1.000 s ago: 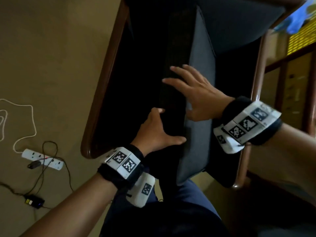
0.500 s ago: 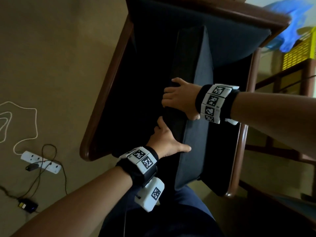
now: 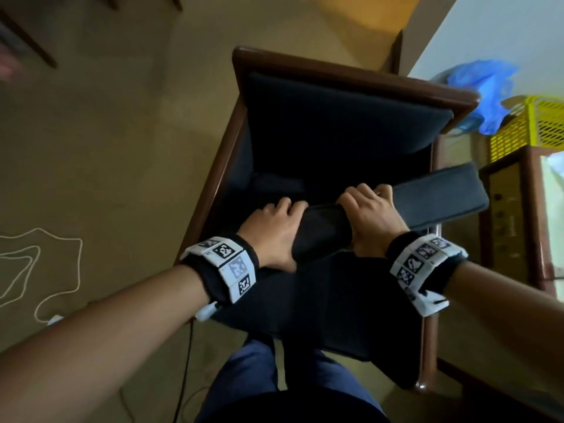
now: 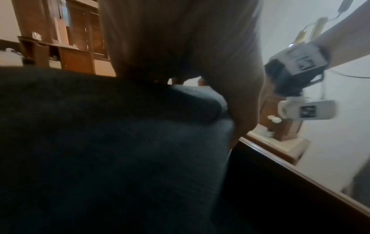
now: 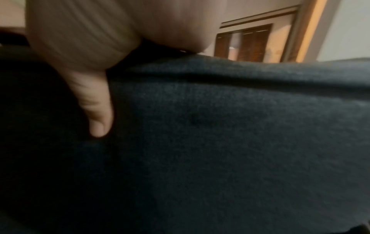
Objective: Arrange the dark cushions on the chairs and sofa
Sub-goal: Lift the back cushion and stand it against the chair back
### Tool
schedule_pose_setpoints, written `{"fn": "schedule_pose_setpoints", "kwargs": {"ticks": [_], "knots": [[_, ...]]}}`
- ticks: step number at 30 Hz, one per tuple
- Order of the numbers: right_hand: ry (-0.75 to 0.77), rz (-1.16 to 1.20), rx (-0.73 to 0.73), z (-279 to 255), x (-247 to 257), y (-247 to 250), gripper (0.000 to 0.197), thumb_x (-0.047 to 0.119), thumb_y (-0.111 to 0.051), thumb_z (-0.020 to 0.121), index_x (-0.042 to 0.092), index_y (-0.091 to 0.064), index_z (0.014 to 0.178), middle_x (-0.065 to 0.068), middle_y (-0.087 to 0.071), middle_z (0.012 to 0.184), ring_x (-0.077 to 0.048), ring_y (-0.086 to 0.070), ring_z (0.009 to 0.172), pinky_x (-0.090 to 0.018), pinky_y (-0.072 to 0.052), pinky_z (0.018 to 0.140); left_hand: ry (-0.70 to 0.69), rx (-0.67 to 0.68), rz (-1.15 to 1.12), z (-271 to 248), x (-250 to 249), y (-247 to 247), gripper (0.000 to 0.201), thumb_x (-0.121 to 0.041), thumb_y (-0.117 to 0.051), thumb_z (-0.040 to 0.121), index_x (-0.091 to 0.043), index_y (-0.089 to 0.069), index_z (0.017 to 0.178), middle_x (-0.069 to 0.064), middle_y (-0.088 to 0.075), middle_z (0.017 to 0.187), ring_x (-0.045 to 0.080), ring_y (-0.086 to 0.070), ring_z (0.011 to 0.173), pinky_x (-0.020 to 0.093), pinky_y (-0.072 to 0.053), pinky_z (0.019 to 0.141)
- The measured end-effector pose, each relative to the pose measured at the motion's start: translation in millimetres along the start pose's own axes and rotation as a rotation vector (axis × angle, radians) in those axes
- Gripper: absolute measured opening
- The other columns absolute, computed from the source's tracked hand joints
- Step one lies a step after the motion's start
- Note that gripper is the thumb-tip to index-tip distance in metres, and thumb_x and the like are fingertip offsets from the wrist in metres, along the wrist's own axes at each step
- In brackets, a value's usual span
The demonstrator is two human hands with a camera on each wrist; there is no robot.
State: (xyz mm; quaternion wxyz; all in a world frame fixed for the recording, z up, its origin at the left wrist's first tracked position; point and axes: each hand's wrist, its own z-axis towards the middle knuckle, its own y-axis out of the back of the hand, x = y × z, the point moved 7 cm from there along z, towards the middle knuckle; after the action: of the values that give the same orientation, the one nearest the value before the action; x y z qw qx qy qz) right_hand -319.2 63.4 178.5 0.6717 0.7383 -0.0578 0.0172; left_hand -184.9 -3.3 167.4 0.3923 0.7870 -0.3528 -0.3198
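Note:
A wooden armchair (image 3: 213,178) with dark upholstery stands in front of me. Both hands hold a long dark cushion (image 3: 442,196) crosswise above its seat, and the cushion's right end reaches past the right armrest. My left hand (image 3: 271,227) grips the cushion's upper edge near its left end, fingers curled over the far side. Close beside it, my right hand (image 3: 372,215) grips the same edge. In the left wrist view the cushion (image 4: 120,158) fills the lower frame under the palm (image 4: 230,102). In the right wrist view a thumb (image 5: 100,118) presses on the cushion's face (image 5: 240,142).
A yellow basket (image 3: 537,123) and a blue plastic bag (image 3: 485,87) sit at the right by the wall. A wooden cabinet (image 3: 512,224) stands against the chair's right side. A white cord (image 3: 39,270) lies on the tan floor to the left. My blue-trousered legs (image 3: 274,377) touch the chair's front.
The cushion stood on edge running front to back on the seat; now it lies crosswise over the right armrest. My left hand shifted from its near end to its upper edge.

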Motion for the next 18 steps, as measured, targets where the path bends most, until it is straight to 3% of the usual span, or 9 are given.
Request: {"fn": "schedule_pose_setpoints", "kwargs": {"ticks": [4, 6, 9, 12, 14, 16, 18], "knots": [[-0.113, -0.042, 0.040, 12.9, -8.9, -19.7, 0.105, 0.048, -0.084, 0.044, 0.019, -0.040, 0.135, -0.007, -0.055, 0.122, -0.032, -0.052, 0.111, -0.051, -0.035, 0.092, 0.134, -0.111, 0.145, -1.8, 65.4, 10.7, 0.115, -0.056, -0.079, 0.054, -0.024, -0.022, 0.149, 0.007, -0.045, 0.137, 0.031, -0.049, 0.122, 0.044, -0.039, 0.100], [-0.168, -0.078, 0.074, 18.8, -21.9, -23.0, 0.113, 0.050, -0.084, 0.045, 0.018, -0.035, 0.140, -0.008, -0.052, 0.125, -0.032, -0.050, 0.114, -0.051, -0.030, 0.095, 0.197, -0.106, 0.182, -3.7, 94.4, 6.1, 0.123, -0.059, -0.079, 0.051, -0.027, -0.016, 0.151, 0.007, -0.041, 0.140, 0.031, -0.043, 0.128, 0.046, -0.036, 0.102], [-0.215, -0.051, 0.087, 31.0, -40.6, -15.1, 0.096, 0.050, -0.082, 0.051, 0.015, -0.041, 0.130, -0.007, -0.054, 0.114, -0.030, -0.053, 0.107, -0.052, -0.026, 0.094, 0.198, -0.072, 0.179, 9.1, 110.1, 13.9, 0.120, -0.056, -0.081, 0.051, -0.028, -0.018, 0.148, 0.008, -0.043, 0.136, 0.032, -0.045, 0.125, 0.046, -0.043, 0.098], [-0.244, -0.049, 0.096, 54.1, -58.6, 0.8, 0.071, 0.027, -0.080, 0.053, 0.013, -0.051, 0.117, -0.006, -0.058, 0.105, -0.031, -0.055, 0.104, -0.048, -0.026, 0.089, 0.168, -0.127, 0.116, 30.4, 111.3, 45.7, 0.109, -0.050, -0.083, 0.049, -0.027, -0.030, 0.142, 0.007, -0.050, 0.126, 0.031, -0.050, 0.118, 0.046, -0.048, 0.092], [-0.271, -0.024, 0.086, 73.7, -78.4, 12.9, 0.070, 0.022, -0.079, 0.053, 0.012, -0.052, 0.117, -0.007, -0.060, 0.110, -0.031, -0.053, 0.110, -0.047, -0.026, 0.089, 0.149, -0.193, 0.032, 48.5, 115.3, 72.3, 0.103, -0.047, -0.084, 0.049, -0.028, -0.036, 0.138, 0.007, -0.052, 0.123, 0.032, -0.052, 0.114, 0.046, -0.049, 0.088], [-0.287, 0.001, 0.071, 90.4, -96.7, 24.7, 0.081, 0.025, -0.082, 0.055, 0.014, -0.049, 0.128, -0.007, -0.058, 0.122, -0.029, -0.049, 0.119, -0.047, -0.025, 0.093, 0.129, -0.212, -0.034, 68.4, 121.3, 94.4, 0.101, -0.044, -0.087, 0.048, -0.029, -0.038, 0.136, 0.006, -0.052, 0.123, 0.031, -0.052, 0.112, 0.046, -0.050, 0.089], [-0.349, 0.017, 0.039, 103.1, -112.0, 33.0, 0.082, 0.025, -0.080, 0.065, 0.018, -0.043, 0.138, -0.006, -0.052, 0.136, -0.028, -0.043, 0.128, -0.050, -0.022, 0.101, 0.150, -0.233, -0.077, 87.9, 132.5, 107.4, 0.099, -0.043, -0.088, 0.051, -0.029, -0.041, 0.137, 0.006, -0.050, 0.128, 0.031, -0.052, 0.115, 0.048, -0.049, 0.092]]}}
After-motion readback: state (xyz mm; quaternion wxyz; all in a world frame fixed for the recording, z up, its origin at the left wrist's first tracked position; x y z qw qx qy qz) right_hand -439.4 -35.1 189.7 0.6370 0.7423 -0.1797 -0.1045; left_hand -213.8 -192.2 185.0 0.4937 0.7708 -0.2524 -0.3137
